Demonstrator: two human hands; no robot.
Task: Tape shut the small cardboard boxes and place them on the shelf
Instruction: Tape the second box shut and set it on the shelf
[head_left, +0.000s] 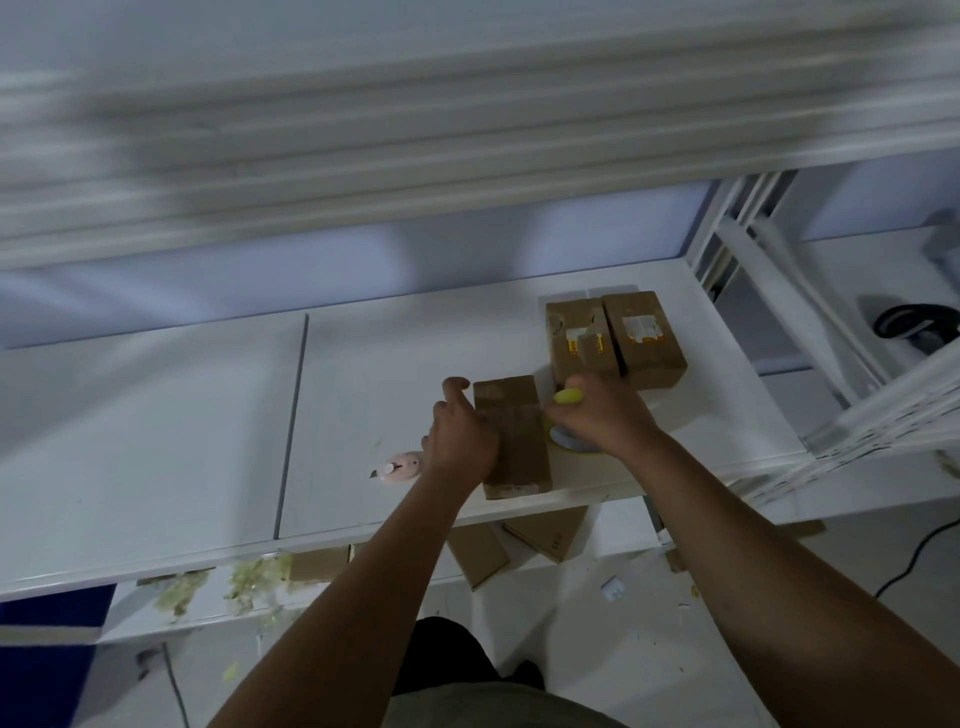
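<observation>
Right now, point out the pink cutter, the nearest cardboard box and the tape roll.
pink cutter (399, 466): head view, round body.
nearest cardboard box (519, 447): head view, top face.
tape roll (567, 440): head view, blue rim.

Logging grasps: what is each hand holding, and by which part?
The tape dispenser, by its yellow handle, in the right hand. The left hand lies against the near box; grip cannot be told.
</observation>
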